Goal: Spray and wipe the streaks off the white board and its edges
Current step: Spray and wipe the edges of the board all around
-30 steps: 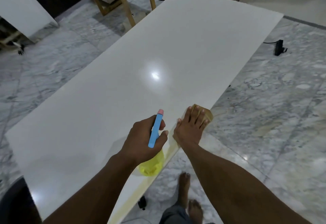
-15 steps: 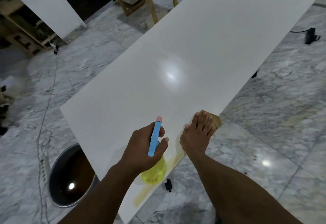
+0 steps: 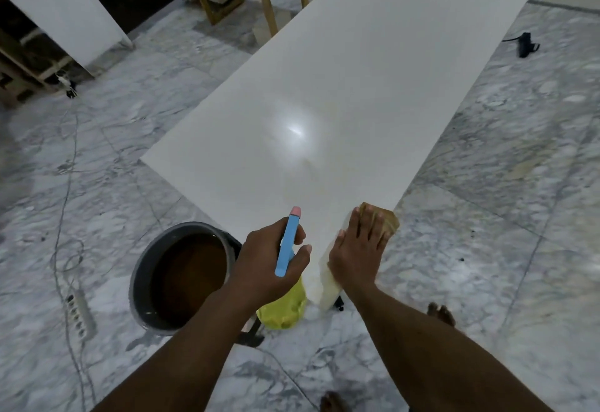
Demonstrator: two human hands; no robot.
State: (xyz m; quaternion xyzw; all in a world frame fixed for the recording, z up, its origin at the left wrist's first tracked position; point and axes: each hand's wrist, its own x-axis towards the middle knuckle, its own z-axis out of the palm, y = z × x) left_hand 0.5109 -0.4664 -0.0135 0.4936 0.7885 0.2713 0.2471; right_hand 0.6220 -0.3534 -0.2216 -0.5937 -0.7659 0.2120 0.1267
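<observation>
Hands at near corner of white board [image 3: 357,87]. Left hand [image 3: 269,259] grips spray bottle [image 3: 285,309], fingers curled round its blue head, with the yellow body hanging just below the board's corner and the nozzle aimed along the board. Right hand [image 3: 357,249] lies flat, fingers straight and close together, pressing tan cloth [image 3: 388,220] onto the board's right edge beside that corner. Faint yellowish streaks [image 3: 308,168] sit on the board just past both hands. Bucket [image 3: 191,227] of brown liquid stands on the floor left of the board's near corner. Black device [image 3: 524,44] lies right of the board's far half.
</observation>
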